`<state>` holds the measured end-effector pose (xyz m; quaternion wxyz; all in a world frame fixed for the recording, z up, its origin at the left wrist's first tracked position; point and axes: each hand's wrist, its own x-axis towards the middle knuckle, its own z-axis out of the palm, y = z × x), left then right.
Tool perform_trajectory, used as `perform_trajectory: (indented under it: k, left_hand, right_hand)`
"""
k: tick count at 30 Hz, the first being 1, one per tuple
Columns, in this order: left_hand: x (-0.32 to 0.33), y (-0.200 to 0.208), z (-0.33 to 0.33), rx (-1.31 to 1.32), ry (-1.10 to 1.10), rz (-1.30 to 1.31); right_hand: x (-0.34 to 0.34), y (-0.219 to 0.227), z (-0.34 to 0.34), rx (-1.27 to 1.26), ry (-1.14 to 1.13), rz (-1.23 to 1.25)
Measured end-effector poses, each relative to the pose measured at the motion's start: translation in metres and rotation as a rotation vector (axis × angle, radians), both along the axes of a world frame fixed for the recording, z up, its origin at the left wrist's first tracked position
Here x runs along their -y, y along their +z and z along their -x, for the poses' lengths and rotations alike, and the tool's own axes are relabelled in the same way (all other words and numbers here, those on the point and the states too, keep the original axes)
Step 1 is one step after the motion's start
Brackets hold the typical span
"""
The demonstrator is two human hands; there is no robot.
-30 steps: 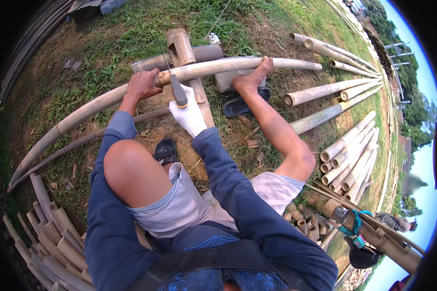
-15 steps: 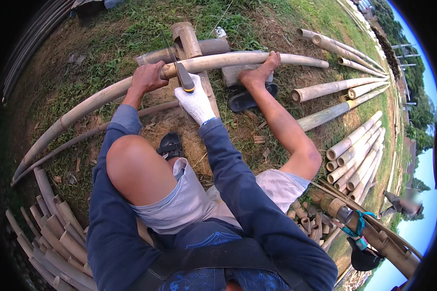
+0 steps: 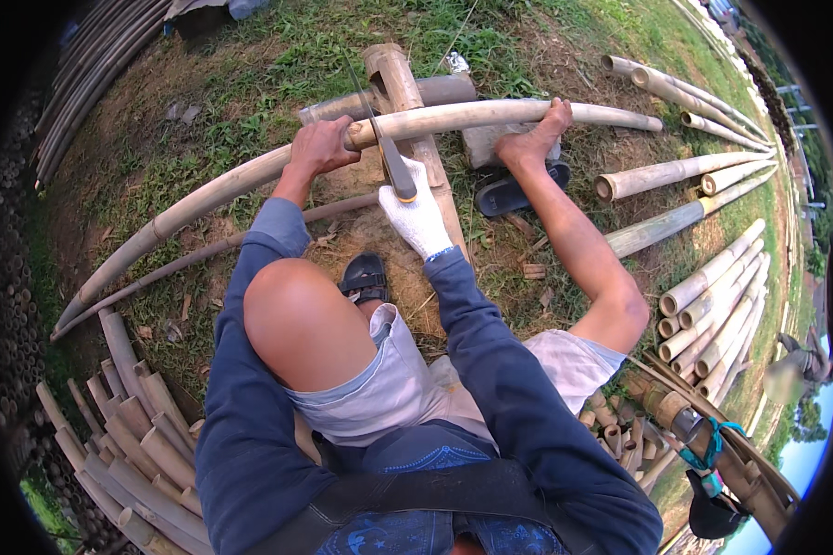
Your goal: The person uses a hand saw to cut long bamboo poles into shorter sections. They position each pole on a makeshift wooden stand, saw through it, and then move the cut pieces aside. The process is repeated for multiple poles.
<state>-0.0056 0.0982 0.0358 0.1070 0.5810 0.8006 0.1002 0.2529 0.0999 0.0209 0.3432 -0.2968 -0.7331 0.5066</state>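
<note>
A long curved bamboo pole [image 3: 213, 191] lies across the notched bamboo support [image 3: 398, 79]. My bare left hand [image 3: 322, 150] is closed around the pole, just left of a handsaw [image 3: 395, 165]. In a white knitted glove, my right hand [image 3: 415, 215] grips the saw's dark handle, which has a yellow-orange end. The saw's blade [image 3: 365, 100] crosses the pole close beside my left hand, pointing away from me. How deep the teeth sit cannot be made out. Farther right, my bare foot [image 3: 537, 139] presses on the pole, above a grey block [image 3: 483, 146].
A loose black sandal [image 3: 518, 191] lies beside the block. Cut bamboo poles [image 3: 713, 310] are stacked at the right, with more bamboo pieces [image 3: 143, 444] at the lower left. A thinner pole [image 3: 222, 245] runs below the curved one. Another person [image 3: 796, 375] is at the far right.
My gloved right hand and the saw handle have drawn back toward me a little. The whole view has shifted, so the scene sits farther right. My left hand keeps its hold on the pole.
</note>
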Motion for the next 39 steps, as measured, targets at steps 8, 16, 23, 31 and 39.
perform_trajectory:
  k: [8, 16, 23, 31, 39]
  left_hand:
    - [0.025, -0.008, 0.013, -0.013, 0.015, 0.067]
    - [-0.002, 0.009, -0.009, -0.057, 0.022, 0.052]
    - [0.020, 0.004, 0.003, 0.016, -0.033, 0.019]
    - [0.001, 0.001, -0.003, -0.049, -0.009, 0.032]
    - [0.027, 0.008, -0.001, -0.021, -0.036, 0.141]
  right_hand:
    - [0.147, 0.053, -0.184, 0.136, 0.048, 0.136]
    - [-0.001, -0.005, -0.014, -0.037, 0.026, 0.140]
    - [0.123, 0.056, -0.148, 0.149, 0.048, 0.365]
    - [0.017, -0.006, -0.033, -0.060, 0.038, 0.186]
    - [0.038, -0.018, -0.019, -0.022, -0.030, 0.056]
